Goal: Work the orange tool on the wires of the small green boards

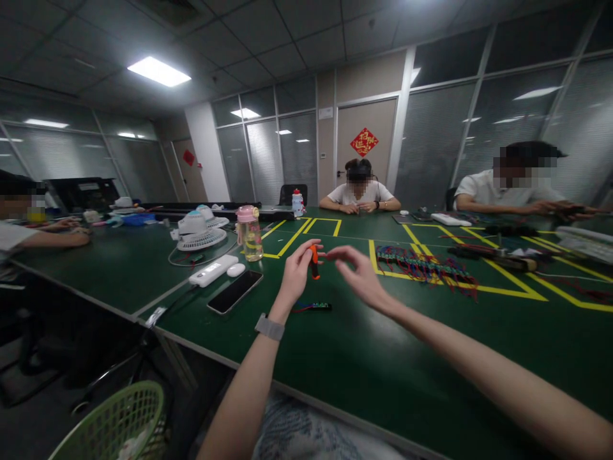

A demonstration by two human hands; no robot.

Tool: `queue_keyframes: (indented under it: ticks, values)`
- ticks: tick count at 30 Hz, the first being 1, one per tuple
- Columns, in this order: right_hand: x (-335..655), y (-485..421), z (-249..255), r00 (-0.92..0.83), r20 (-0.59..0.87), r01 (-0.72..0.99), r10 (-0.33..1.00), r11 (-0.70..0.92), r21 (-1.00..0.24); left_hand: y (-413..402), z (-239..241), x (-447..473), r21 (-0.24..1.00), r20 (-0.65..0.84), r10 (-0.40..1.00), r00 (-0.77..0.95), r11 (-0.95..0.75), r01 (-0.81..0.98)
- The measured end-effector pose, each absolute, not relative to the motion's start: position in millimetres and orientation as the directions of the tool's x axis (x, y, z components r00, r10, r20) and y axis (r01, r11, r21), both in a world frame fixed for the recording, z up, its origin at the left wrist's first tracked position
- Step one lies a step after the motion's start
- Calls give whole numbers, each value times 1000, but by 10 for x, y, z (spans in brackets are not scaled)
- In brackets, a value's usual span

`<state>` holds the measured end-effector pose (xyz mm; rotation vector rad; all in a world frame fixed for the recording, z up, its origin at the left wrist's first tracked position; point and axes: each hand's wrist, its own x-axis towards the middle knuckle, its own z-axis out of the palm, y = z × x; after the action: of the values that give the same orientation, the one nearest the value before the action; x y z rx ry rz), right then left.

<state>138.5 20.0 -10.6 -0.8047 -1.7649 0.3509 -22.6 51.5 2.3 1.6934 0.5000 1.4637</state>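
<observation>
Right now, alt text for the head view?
The left hand holds an orange-and-black object above a green table, the right hand close beside it. A small wired circuit board lies on the table; more wired boards lie at right.

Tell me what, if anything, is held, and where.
Left grip holds an orange-and-black tool near its upper end; right grip's contact is unclear.

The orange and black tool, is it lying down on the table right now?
No, the left hand holds the orange and black tool above the green table.
</observation>
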Motion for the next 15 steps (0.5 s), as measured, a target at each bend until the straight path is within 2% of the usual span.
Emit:
queue_keyframes:
  ticks: [4, 7, 11, 15]
  values:
    - [1292, 293, -501, -270, 593, 391, 759, 649, -653, 496, 38, -250, 789, 614, 765, 192, -591, -167]
    - [1304, 337, -710, -315, 526, 464, 790, 612, -641, 479, 30, -241, 785, 619, 765, 177, -608, -119]
    - [1349, 347, -750, -431, 450, 516, 782, 623, -588, 445, 23, -188, 756, 650, 732, 201, -649, -80]
    - [1351, 369, -721, -428, 384, 484, 818, 566, -667, 433, 36, -155, 706, 703, 697, 139, -708, -22]
